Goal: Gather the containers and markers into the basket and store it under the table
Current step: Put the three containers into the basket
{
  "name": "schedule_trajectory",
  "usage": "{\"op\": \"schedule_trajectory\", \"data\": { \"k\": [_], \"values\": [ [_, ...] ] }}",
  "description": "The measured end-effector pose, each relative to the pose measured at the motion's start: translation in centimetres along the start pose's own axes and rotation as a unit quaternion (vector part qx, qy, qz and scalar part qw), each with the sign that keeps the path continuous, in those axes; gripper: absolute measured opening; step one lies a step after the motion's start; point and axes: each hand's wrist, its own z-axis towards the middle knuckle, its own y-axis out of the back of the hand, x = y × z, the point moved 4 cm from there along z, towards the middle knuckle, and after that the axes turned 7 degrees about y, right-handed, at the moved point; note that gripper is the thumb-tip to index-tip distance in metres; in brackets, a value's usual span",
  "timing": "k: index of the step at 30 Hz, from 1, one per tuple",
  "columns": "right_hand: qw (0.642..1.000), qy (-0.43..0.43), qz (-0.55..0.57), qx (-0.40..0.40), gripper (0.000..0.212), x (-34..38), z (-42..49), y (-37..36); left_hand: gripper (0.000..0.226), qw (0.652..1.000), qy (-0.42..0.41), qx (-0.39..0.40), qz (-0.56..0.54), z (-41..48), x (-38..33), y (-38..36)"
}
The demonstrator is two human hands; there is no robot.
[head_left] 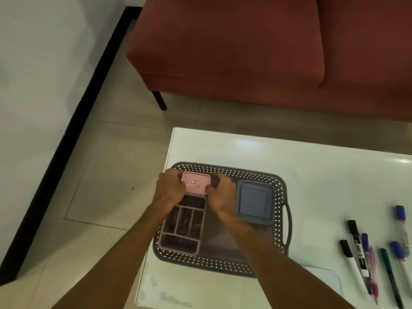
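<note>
A dark perforated basket (256,173) with side handles rests on the white table (312,175), near its left edge. At the basket's far left sits a pink lidded container (196,182); my left hand (170,189) grips its left side and my right hand (220,192) its right side. In front of it lies a mauve divided tray (181,228), and a blue square lidded container (255,201) fills the far right of the basket. Several markers (356,244) with black, blue and green caps lie loose on the table to the right.
A red sofa (245,45) stands beyond the table on dark legs. Tiled floor (107,163) lies to the left, bounded by a black skirting strip along a white wall. A pale flat lid-like object (323,277) shows at the table's near edge.
</note>
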Motion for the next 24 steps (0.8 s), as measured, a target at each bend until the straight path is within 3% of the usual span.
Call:
{"op": "schedule_trajectory", "data": {
  "k": [6, 9, 12, 15, 20, 24],
  "values": [
    [0.999, 0.009, 0.0, 0.039, 0.023, -0.3, 0.6, -0.6, 0.037, 1.0, -0.009, -0.016, 0.015, -0.6, 0.8, 0.1],
    [0.999, 0.023, 0.014, 0.043, 0.034, -0.2, -0.3, 1.0, 0.033, 0.998, -0.036, -0.049, 0.012, -2.6, 0.6, 0.4],
    [0.997, 0.044, 0.049, 0.046, 0.039, -0.2, -2.3, 4.2, 0.035, 0.993, -0.058, -0.097, -0.024, -6.0, -0.4, 0.4],
    [0.994, 0.066, 0.092, -0.009, 0.033, -1.0, -5.3, 8.5, 0.032, 0.982, -0.078, -0.131, -0.113, -10.7, -2.1, -0.8],
    [0.983, 0.043, 0.132, -0.118, 0.029, -5.6, -11.9, 16.3, 0.027, 0.974, -0.117, -0.036, -0.191, -20.5, -4.9, -8.4],
    [0.983, 0.009, 0.1, -0.153, 0.031, -10.7, -16.0, 21.3, 0.028, 0.981, -0.094, 0.042, -0.167, -26.9, -5.5, -15.1]
  ]
}}
